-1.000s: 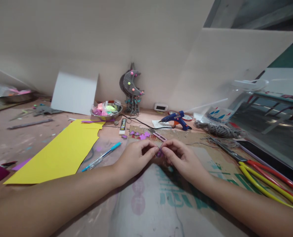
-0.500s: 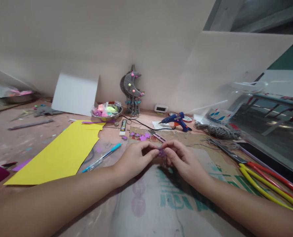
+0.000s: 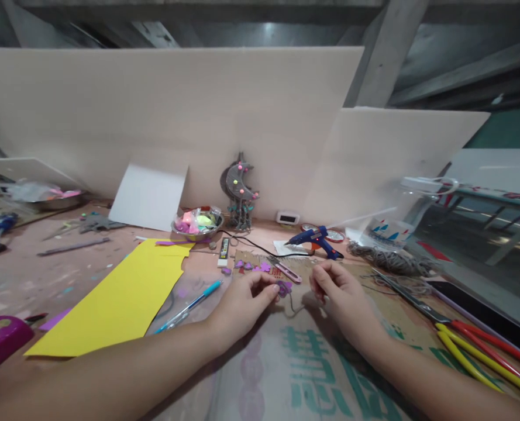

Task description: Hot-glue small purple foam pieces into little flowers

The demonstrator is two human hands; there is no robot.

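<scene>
Between the thumb and fingers of my left hand (image 3: 253, 298) is a small purple flower (image 3: 285, 287), held just above the cardboard. A thin grey string (image 3: 292, 307) hangs from the flower and curves toward my right hand (image 3: 336, 292). The right fingers are pinched together at the string's far side; its very end is hidden there. Beyond the hands, more purple flower cut-outs (image 3: 264, 267) lie beside a pink utility knife (image 3: 288, 272). A blue pen (image 3: 189, 307) rests left of my left hand.
A blue hot glue gun (image 3: 314, 238) stands at the back. Yellow paper (image 3: 114, 298) lies left; red-and-yellow-handled scissors (image 3: 444, 320), a phone (image 3: 483, 316) and grey yarn (image 3: 386, 257) lie right. A bowl of clay packets (image 3: 198, 223) and a grey moon ornament (image 3: 241, 184) are behind.
My hands have parted: the right has moved away to the right, while the left keeps the purple flower. The string now shows between them. The view has tilted upward.
</scene>
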